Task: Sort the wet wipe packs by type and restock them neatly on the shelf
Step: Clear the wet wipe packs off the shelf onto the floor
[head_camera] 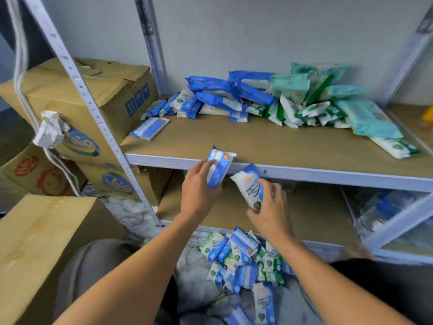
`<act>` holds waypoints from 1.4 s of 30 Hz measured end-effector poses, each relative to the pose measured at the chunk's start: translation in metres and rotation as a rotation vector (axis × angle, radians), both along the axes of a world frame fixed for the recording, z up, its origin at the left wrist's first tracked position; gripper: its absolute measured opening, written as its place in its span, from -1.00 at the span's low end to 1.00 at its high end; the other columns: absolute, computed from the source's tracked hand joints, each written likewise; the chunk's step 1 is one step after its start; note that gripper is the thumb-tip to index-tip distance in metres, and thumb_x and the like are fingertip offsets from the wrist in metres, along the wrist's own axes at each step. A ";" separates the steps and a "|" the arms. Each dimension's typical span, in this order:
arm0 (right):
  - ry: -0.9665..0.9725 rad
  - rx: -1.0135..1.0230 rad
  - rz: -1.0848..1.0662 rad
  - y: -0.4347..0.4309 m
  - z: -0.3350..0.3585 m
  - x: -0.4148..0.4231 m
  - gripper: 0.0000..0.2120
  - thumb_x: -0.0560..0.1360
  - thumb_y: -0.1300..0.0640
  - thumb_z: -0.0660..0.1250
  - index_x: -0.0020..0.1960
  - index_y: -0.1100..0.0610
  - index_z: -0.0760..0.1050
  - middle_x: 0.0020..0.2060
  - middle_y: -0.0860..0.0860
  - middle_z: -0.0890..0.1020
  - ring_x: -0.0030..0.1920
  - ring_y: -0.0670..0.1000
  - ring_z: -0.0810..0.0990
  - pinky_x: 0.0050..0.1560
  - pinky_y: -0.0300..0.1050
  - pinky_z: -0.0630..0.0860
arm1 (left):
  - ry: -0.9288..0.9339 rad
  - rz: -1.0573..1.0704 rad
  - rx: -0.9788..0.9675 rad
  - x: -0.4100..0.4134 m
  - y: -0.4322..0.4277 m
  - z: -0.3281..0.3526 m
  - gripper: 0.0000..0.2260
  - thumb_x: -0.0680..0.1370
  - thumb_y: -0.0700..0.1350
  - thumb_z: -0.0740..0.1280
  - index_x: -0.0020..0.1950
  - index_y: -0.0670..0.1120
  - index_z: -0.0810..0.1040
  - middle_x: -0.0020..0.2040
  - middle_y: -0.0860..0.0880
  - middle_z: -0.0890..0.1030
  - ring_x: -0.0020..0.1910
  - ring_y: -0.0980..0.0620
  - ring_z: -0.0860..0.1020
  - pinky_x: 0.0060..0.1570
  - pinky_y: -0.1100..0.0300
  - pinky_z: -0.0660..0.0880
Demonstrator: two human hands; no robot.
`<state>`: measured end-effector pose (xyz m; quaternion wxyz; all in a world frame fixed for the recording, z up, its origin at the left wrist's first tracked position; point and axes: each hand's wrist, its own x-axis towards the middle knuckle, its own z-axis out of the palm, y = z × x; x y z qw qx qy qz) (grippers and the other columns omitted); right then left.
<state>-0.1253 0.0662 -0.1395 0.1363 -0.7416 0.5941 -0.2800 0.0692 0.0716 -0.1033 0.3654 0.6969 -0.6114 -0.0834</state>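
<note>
Left hand [199, 186] grips a blue pack [221, 166], long axis nearly upright. Right hand [271, 207] clasps a white pack [248, 184], top leaning left; its print is blurred.

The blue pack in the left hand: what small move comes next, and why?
Probably raise the left hand and lay its blue pack beside the lone blue pack on the upper shelf, at its left end: the small blue packs gather there, while green ones lie to the right.

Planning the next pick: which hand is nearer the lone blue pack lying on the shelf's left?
Left. The left hand is below-right of the lone blue pack; the right hand, farther right.
</note>
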 end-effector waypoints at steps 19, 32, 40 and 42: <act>0.255 0.845 -0.056 0.069 -0.231 -0.045 -0.35 0.58 -0.09 0.30 0.58 0.02 0.13 0.36 0.15 0.29 0.32 0.22 0.39 0.16 0.02 0.49 | 0.052 -0.124 0.875 -0.053 0.078 -0.264 -0.43 0.54 -0.03 0.41 0.53 -0.02 0.35 0.52 -0.06 0.36 0.40 -0.09 0.43 0.25 0.15 0.36; 0.478 1.024 0.156 0.080 -0.253 -0.042 -0.39 0.61 0.01 0.24 0.60 -0.03 0.09 0.48 0.11 0.18 0.44 0.21 0.22 0.25 0.08 0.48 | -0.098 -0.365 1.135 -0.058 0.094 -0.296 -0.33 0.60 -0.04 0.31 0.63 0.02 0.05 0.64 0.02 -0.15 0.38 -0.16 0.41 0.17 -0.02 0.52; 0.482 1.003 0.297 0.058 -0.185 -0.033 -0.58 0.61 0.03 0.21 0.44 0.11 0.37 0.40 0.12 0.37 0.36 0.18 0.38 0.27 0.07 0.46 | -0.233 -0.409 1.139 -0.048 0.075 -0.232 -0.55 0.58 0.04 0.31 0.44 -0.06 0.43 0.40 -0.08 0.43 0.42 -0.11 0.32 0.30 0.02 0.42; 0.483 0.993 0.336 0.050 -0.162 -0.028 -0.58 0.60 0.02 0.24 0.42 0.12 0.40 0.38 0.13 0.43 0.29 0.16 0.48 0.23 0.06 0.51 | -0.287 -0.424 1.104 -0.041 0.063 -0.209 -0.56 0.59 0.03 0.32 0.46 -0.04 0.43 0.41 -0.09 0.44 0.42 -0.11 0.36 0.31 0.04 0.42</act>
